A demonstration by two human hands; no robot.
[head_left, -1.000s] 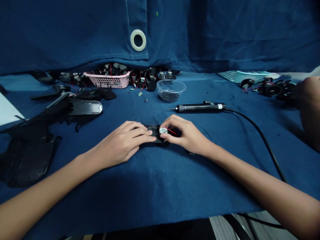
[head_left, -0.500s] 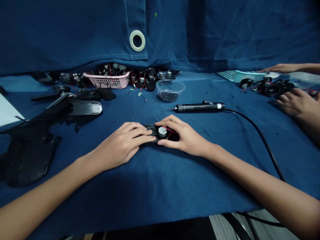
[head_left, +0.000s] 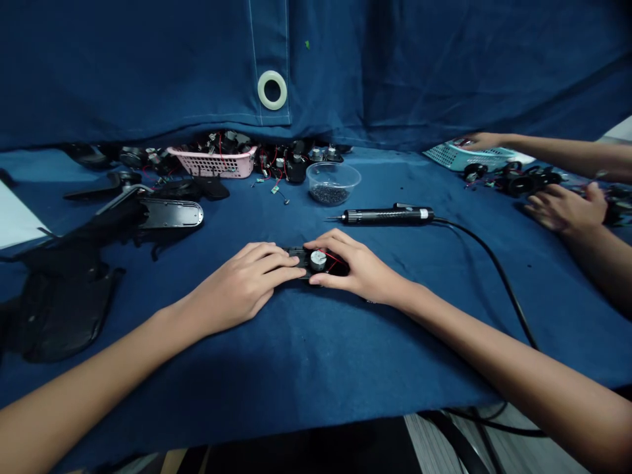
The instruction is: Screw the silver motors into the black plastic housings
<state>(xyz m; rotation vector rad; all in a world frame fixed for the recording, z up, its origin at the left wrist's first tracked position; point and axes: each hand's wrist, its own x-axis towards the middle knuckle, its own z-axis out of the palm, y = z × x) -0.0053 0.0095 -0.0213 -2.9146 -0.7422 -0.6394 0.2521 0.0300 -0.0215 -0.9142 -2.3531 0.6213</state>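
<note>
A black plastic housing (head_left: 297, 255) lies on the blue cloth between my hands, a round silver motor (head_left: 318, 261) and red wires showing in it. My left hand (head_left: 251, 276) grips its left part, fingers pressed on top. Thumb and fingers of my right hand (head_left: 353, 266) close round the right part, beside the motor. Beyond them a black electric screwdriver (head_left: 388, 216) lies with its tip to the left. Behind that stands a clear bowl (head_left: 334, 176) of small dark screws.
A pink basket (head_left: 217, 163) of wired parts stands at the back. Black housings (head_left: 64, 296) are piled at the left. Another person's hands (head_left: 567, 207) are at the right, by a teal basket (head_left: 469, 157) and dark parts. The screwdriver's cable (head_left: 498, 263) runs down the right side.
The view has shifted slightly. At the right, the other person's far hand has moved left onto the teal basket. My hands keep the same hold on the housing.
</note>
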